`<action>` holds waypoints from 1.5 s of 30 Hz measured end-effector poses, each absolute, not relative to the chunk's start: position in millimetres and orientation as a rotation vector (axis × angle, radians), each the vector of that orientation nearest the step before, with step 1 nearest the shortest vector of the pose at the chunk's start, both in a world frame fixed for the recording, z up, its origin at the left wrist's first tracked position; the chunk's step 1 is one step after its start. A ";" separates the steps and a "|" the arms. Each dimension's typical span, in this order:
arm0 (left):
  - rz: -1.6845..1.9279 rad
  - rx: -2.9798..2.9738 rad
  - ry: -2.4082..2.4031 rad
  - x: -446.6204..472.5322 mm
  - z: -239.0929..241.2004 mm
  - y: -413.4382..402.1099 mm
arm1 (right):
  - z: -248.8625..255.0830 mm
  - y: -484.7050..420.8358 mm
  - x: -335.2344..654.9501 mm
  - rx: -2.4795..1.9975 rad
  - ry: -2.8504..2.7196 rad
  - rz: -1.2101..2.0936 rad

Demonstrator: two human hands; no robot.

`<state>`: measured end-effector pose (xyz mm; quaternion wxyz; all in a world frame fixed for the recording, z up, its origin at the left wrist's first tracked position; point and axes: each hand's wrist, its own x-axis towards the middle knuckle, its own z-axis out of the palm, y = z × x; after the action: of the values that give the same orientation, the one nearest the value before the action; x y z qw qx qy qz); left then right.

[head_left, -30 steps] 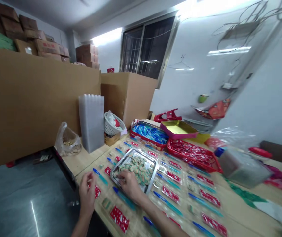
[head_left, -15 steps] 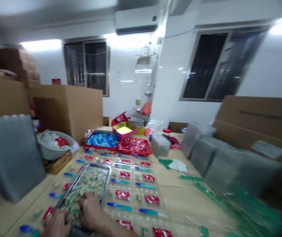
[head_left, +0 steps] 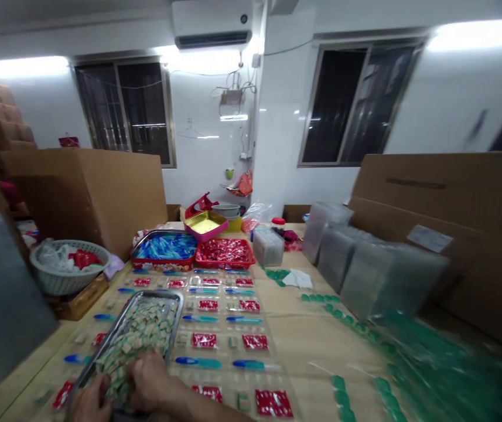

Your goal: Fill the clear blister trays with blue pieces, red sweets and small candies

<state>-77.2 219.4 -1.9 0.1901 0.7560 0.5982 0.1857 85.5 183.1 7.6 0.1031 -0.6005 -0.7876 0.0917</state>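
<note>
A metal tray [head_left: 175, 299] holds a heap of small beige-and-green striped blocks [head_left: 139, 334]. At its near end, my right hand [head_left: 149, 378] reaches into the heap, fingers bent down and closed among the blocks; the fingertips are hidden. My left hand [head_left: 90, 401] is at the tray's near left corner, fingers curled beside the blocks, and what they hold is unclear. Rows of clear plastic trays lie under and around the metal tray. Their compartments hold a blue pen [head_left: 198, 362], a red packet [head_left: 273, 402] and a striped block [head_left: 243, 401].
Behind the rows stand a tin of blue pens [head_left: 165, 249] and a red basket of red packets [head_left: 224, 252]. A grey-white basket [head_left: 68, 272] is on the left. Stacked clear plastic trays [head_left: 378, 275] and green plastic pieces [head_left: 347, 319] lie right, before a cardboard box [head_left: 474, 187].
The view has swung rightward, so everything appears shifted left. Both hands stay at the near end of the metal tray, my right hand still in the blocks.
</note>
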 end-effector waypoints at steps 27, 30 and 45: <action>1.167 1.791 1.445 -55.8 12.1 182.7 | 26.2 159.1 101.6 -1.540 -1.868 0.669; 1.107 1.788 1.389 -54.5 9.3 184.2 | 30.1 158.3 98.8 -1.456 -1.849 0.730; 0.895 1.962 1.399 -52.8 -3.3 187.7 | 31.5 166.9 92.0 -1.390 -1.927 0.614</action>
<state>-52.8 187.7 -3.3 0.2818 0.7323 0.5222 0.3341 92.0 166.9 31.5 0.3372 -0.5333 -0.7392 0.2355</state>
